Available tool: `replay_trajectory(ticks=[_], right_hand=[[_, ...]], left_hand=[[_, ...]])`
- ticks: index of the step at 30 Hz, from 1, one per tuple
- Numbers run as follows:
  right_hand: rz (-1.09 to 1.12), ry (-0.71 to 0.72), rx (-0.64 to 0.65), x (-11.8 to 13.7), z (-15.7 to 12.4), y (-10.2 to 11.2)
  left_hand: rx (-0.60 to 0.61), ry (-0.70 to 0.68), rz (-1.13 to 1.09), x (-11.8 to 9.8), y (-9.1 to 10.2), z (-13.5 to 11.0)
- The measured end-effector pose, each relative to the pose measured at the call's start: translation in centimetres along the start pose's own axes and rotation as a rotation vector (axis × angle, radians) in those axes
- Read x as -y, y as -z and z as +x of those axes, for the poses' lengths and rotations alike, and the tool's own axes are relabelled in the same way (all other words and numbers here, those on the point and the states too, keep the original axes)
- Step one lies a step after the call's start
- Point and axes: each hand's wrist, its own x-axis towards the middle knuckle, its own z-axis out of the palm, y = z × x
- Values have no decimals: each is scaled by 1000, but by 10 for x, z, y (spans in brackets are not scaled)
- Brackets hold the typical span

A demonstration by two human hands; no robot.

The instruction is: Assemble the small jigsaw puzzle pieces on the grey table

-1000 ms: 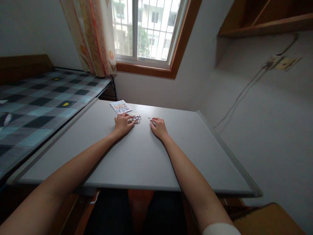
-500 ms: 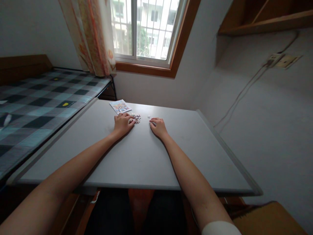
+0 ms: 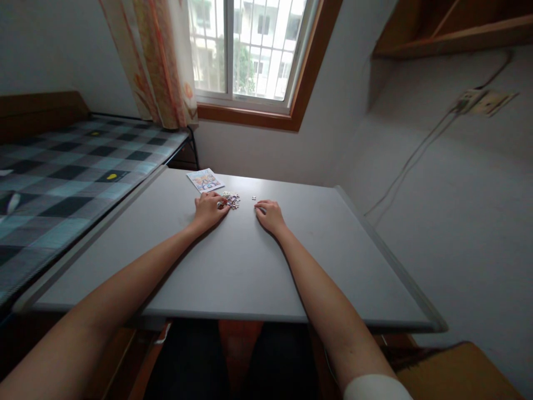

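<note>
A small pile of jigsaw puzzle pieces lies near the far side of the table. My left hand rests at the pile's left edge, thumb and fingers apart, fingertips touching the pieces. One loose puzzle piece sits by itself to the right of the pile. Just in front of it, my right hand lies on the tabletop with its fingers loosely bent and parted, and I see nothing held in it. Behind my left hand is a square picture card with a colourful print.
The pale grey table has raised edge strips at its sides. Along its left stands a bed with a checked cover. A barred window and a curtain are behind; a wooden shelf hangs at upper right.
The fingers of my left hand have shifted slightly at the pile, and a few pieces there lie a little differently. My right hand stays in place.
</note>
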Motion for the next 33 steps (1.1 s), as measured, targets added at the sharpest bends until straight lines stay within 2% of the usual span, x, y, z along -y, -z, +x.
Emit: replay_trajectory(ticks=[14,27,33], right_hand=[[0,-9,3,1,0,1],[-32,-25,27,5,-1,5],[-26,-20,26,3,-1,4]], left_hand=[[32,4,-74,0,-1,2],[54,99,21,-1,0,1],[59,90,1,0,-2,2]])
